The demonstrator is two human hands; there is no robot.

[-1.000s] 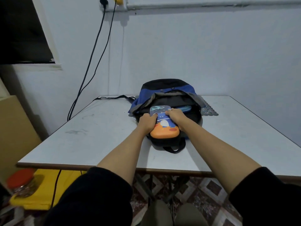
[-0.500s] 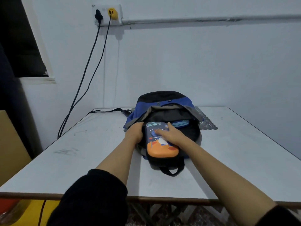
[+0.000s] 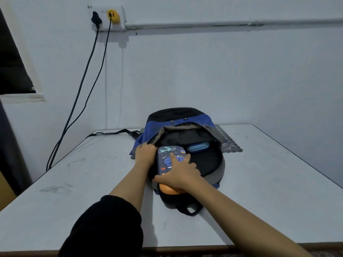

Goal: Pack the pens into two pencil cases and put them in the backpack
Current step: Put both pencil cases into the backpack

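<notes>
1. On the white tabletop (image 3: 74, 210), head view: blue-and-black fabric backpack (image 3: 178, 117) lies flat, main zip compartment gaping toward the person.
2. Left hand (image 3: 145, 154) is closed on the left lip of the opening, pulling it aside, likely to keep the mouth wide for loading.
3. Right hand (image 3: 178, 173) lies flat, fingers spread, on top of the hard-shell space-print pencil case with an orange end (image 3: 168, 158). It's a pressing contact, no wrap-around grip visible. Case is about half inside, orange end still out over the near rim.
4. Teal soft pencil case (image 3: 197, 146) is already inside, deeper and to the right.
5. Judgement: last insert underway; flat palm suits sliding the case forward.
</notes>
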